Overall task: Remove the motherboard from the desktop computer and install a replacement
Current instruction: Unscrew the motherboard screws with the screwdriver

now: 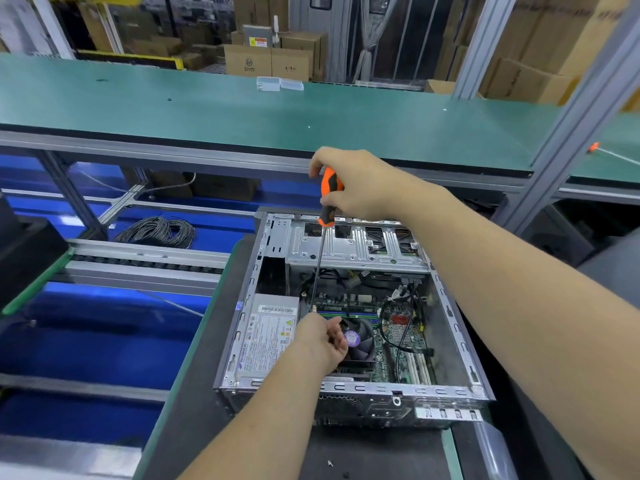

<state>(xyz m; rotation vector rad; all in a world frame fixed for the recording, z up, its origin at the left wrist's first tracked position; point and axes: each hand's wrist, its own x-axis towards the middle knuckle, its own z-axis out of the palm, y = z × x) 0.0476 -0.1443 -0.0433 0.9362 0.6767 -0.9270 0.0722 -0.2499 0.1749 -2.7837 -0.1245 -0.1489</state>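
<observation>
**Screwdriver set down into the open computer case**

Nearest the camera, a small loose screw lies on the dark surface just in front of the computer case, which sits open with its side panel off.

Taking the case as the landmark and going from its left: the grey power supply fills the left bay. Just right of it, the left hand reaches in over the fan, fingers curled in a narrow pinch near the screwdriver's tip, probably steadying the tip or the screw beneath it; what it pinches, if anything, is too small to tell. The screwdriver stands nearly upright over the case's far left part, its long shaft running down to the far left corner of the motherboard. The right hand grips the orange and black handle from above, a hold that suits turning while pressing down.

The motherboard is still inside, on the case floor, with black cables draped across it. I judge this to be the unscrewing stage.

The screw head is hidden by the left hand's fingers, and the drive cage covers the board's far edge.
</observation>
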